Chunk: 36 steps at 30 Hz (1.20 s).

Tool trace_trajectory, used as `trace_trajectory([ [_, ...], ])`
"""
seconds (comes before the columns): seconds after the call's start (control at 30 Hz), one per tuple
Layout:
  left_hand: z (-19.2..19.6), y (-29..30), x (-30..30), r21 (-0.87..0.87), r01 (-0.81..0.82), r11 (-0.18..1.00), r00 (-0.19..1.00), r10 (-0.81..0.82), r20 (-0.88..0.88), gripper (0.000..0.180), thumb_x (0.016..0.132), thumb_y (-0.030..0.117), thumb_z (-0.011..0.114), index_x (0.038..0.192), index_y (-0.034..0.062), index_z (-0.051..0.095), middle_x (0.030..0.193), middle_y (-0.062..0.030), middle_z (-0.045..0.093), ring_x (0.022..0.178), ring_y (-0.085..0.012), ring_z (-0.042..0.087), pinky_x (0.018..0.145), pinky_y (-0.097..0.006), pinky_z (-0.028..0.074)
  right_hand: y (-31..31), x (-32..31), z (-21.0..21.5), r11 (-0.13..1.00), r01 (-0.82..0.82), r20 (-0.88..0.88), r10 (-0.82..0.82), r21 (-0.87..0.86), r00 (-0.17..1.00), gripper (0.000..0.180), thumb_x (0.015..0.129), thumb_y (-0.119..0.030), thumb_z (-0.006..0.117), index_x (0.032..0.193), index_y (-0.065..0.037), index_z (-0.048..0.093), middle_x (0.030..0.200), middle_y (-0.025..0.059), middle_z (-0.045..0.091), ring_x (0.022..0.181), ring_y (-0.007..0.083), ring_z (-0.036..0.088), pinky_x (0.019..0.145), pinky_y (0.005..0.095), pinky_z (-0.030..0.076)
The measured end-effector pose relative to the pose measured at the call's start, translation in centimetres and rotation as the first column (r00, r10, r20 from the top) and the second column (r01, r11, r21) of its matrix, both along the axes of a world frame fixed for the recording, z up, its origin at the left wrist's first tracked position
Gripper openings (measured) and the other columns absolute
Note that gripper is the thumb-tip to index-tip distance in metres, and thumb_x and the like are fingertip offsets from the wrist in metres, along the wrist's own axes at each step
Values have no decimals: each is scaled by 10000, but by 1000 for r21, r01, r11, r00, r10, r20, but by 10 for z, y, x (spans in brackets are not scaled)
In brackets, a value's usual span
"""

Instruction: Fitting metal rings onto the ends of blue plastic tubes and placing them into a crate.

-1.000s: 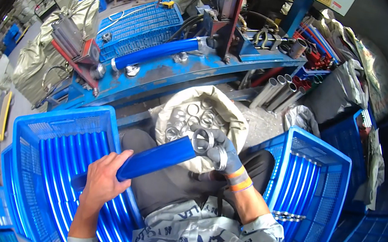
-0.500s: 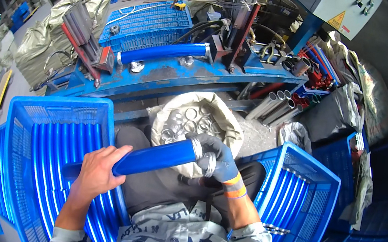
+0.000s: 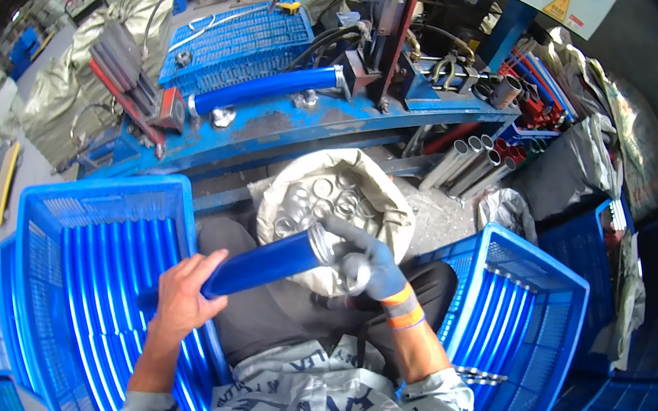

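My bare left hand [image 3: 189, 291] wraps round a shiny blue tube [image 3: 267, 264], held at a slant above my lap. A silver metal ring [image 3: 321, 243] sits at the tube's right end. My right hand [image 3: 371, 263], in a grey glove with an orange-striped cuff, has its fingers bent at that end, touching or very near the ring. A second silver ring [image 3: 355, 273] is held against the glove's lower fingers. Just beyond, a whitish sack [image 3: 391, 205] with a rolled rim holds many loose rings [image 3: 323, 190].
A blue crate [image 3: 111, 185] of blue tubes stands at left, another crate [image 3: 534, 253] with tubes at right. Ahead, a blue machine bench [image 3: 273, 127] carries a clamped blue tube [image 3: 269, 90]. Bare metal pipes [image 3: 467, 164] lean beneath its right part. An electrical box [image 3: 575, 7] stands behind.
The tube has tilted more steeply, and its ringed end has shifted a little left. My left hand has moved right. The second ring has turned in my right hand. The view has shifted slightly.
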<state>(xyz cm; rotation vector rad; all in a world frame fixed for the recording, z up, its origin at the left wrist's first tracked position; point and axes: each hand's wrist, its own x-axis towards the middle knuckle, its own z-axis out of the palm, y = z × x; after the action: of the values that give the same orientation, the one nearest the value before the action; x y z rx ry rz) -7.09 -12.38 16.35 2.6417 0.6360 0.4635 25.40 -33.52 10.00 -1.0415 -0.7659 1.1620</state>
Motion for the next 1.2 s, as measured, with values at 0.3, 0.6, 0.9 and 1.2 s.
trace_trajectory([
  [0.3,-54,-15,-10,-597,-170,784,905,364,222,769,813,186,1000,1474,-37,675,1084,-69,811,910,-215,790,845,-365,638,-16,2,-71,914,303,-349,-387,-271,853,547,1135,-416,711,1463,22,721,1459,179,755,1188,288,800,876,292,630],
  [0.6,-50,-14,18,-773,595,220,453,703,548,564,1126,401,781,1565,81,629,1518,-198,722,1431,-331,700,1207,-616,590,-19,-23,-41,939,218,-705,35,265,708,864,1126,-500,742,1739,26,435,1789,198,477,1470,414,676,1226,479,604],
  [0.9,-50,-39,37,-813,536,228,445,742,502,561,1154,484,717,1532,71,671,1550,-193,721,1438,-345,702,1202,-562,593,-12,-25,-1,943,263,-373,-174,204,911,693,957,19,840,1604,7,592,1539,106,692,1339,197,721,1108,344,605],
  [1.2,-55,-42,30,-837,455,304,431,747,506,531,1129,454,760,1509,90,685,1534,-172,725,1405,-336,715,1153,-544,618,-13,-25,-1,962,267,11,-268,63,963,714,941,-30,853,1616,51,633,1593,143,691,1473,240,640,1277,400,468],
])
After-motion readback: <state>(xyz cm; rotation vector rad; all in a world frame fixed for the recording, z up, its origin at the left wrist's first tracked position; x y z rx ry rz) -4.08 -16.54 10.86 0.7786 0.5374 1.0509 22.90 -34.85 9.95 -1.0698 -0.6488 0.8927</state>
